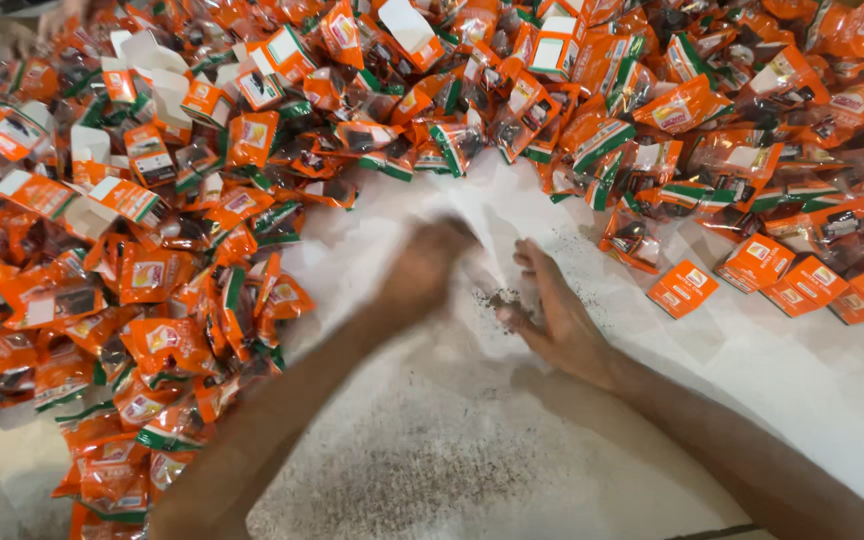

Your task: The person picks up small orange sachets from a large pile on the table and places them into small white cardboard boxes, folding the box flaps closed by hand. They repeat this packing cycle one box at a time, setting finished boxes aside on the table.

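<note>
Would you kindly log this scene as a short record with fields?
Surface: white sheet, dusted with dark crumbs
Left hand: motion-blurred, above the sheet; grip unclear
Right hand: open, resting edge-down beside a small crumb pile
Surroundings: orange sachets heaped left and across the top
Small orange boxes: in a row at right

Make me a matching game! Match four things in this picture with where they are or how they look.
1. left hand
2. right hand
3. dark crumbs
4. flat orange boxes

a. in a row at the right
b. blurred
c. between the hands, on the white sheet
d. open, edge down on the sheet

Pairs: 1-b, 2-d, 3-c, 4-a
</note>
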